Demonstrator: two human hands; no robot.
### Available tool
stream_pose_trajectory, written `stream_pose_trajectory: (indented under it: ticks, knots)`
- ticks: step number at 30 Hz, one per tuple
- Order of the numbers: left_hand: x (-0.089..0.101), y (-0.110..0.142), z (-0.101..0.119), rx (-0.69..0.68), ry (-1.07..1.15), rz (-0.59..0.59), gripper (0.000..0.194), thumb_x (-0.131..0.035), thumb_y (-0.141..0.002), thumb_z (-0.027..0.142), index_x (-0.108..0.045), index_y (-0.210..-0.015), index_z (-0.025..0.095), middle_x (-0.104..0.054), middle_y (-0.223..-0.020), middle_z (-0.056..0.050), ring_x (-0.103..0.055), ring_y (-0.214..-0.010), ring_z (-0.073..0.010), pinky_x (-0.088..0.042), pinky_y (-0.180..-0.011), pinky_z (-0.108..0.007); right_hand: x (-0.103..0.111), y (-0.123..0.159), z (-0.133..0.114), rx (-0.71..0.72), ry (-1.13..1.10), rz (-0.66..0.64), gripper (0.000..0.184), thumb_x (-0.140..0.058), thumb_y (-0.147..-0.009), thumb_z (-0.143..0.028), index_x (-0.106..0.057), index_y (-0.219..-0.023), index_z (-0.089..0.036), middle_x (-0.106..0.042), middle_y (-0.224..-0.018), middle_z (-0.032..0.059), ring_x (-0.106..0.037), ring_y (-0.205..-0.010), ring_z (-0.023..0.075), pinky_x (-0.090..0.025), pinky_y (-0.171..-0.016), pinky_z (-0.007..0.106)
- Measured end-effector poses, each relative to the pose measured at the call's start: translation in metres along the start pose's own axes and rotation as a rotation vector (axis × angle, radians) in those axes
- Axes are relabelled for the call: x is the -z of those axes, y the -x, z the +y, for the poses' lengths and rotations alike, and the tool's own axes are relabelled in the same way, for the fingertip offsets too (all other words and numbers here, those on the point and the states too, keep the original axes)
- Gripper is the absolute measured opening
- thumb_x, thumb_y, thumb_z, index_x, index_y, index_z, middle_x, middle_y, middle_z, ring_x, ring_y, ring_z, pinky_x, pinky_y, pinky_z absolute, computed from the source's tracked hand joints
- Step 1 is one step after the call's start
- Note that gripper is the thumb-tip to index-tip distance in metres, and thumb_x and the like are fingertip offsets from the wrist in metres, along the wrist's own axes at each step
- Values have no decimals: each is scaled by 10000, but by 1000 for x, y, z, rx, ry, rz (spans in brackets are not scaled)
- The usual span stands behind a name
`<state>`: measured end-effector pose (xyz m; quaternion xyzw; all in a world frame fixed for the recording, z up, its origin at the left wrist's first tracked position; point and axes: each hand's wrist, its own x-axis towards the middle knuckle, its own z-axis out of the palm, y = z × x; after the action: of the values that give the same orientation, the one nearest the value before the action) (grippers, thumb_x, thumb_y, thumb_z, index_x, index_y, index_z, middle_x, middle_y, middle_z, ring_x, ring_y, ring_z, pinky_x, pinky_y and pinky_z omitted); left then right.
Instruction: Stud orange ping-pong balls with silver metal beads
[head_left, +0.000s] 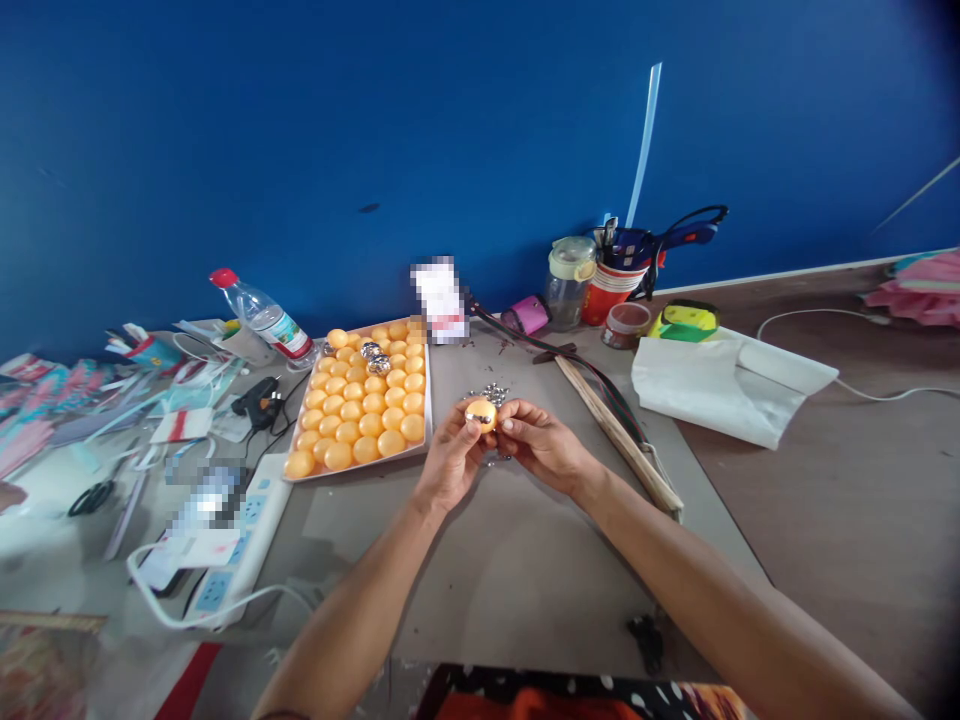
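Observation:
An orange ball with small silver studs across its near face is held between my two hands above the table. My left hand has its fingers wrapped round the ball from the left. From the right, my right hand pinches at the ball's edge with thumb and forefinger; anything tiny between those fingertips cannot be made out. Just behind the hands lies a small heap of silver studs, with a few more under the hands. To the left, a shallow tray holds rows of plain orange balls and several silver-covered balls.
A tilted water bottle, a power strip and scissors are on the left. Toward the right lie a wooden stick with a strap and a white paper sheet. A jar and a red cup stand by the wall.

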<state>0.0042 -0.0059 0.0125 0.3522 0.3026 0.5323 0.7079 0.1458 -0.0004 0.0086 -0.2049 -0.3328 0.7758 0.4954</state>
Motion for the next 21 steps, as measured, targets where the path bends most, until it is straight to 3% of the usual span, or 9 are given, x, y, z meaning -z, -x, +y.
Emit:
stream_pose_trajectory:
  ticks: [21]
  knots:
    - [-3, 1, 1, -24, -61, -38, 303, -695, -727, 308, -549, -968, 196, -579, -777, 10, -580, -626, -105, -466, -629, -261, 4, 0, 0, -4, 74, 33, 169, -725, -696, -294, -605, -738, -181, -587, -620, -24, -485, -561, 86, -365, -575, 231]
